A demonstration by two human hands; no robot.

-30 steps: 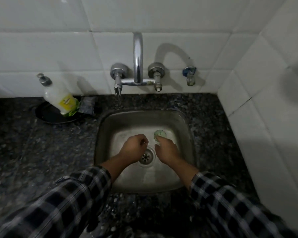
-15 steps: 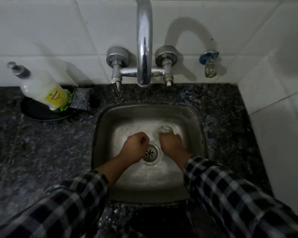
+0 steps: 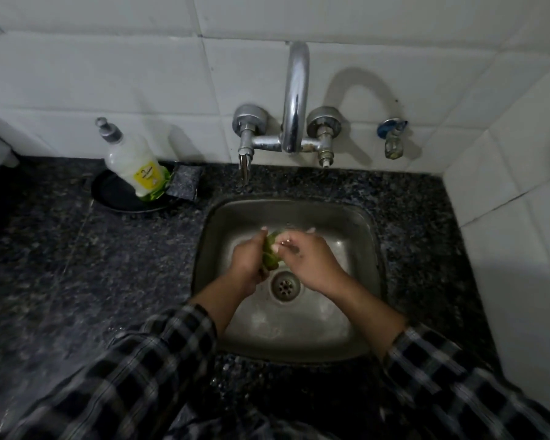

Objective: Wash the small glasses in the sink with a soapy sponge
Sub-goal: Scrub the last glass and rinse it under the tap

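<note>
Both my hands meet over the steel sink [image 3: 367, 258], just behind the drain [image 3: 285, 284]. My left hand [image 3: 247, 260] grips a green sponge [image 3: 271, 256], which stands on edge between the two hands. My right hand [image 3: 311, 262] presses against the sponge from the right, its fingers curled round a small glass [image 3: 285, 242]. Only a glint of the glass shows; the rest is hidden by the fingers and sponge.
A chrome faucet [image 3: 296, 100] arches over the basin's back edge. At the back left a soap pump bottle [image 3: 131, 165] leans in a black dish [image 3: 115, 196] beside a dark scrub pad [image 3: 185, 182]. A small tap [image 3: 392, 138] sits on the tiled wall at right.
My hands were apart on either side of the drain. They have come together behind it, and the green sponge is pressed between them.
</note>
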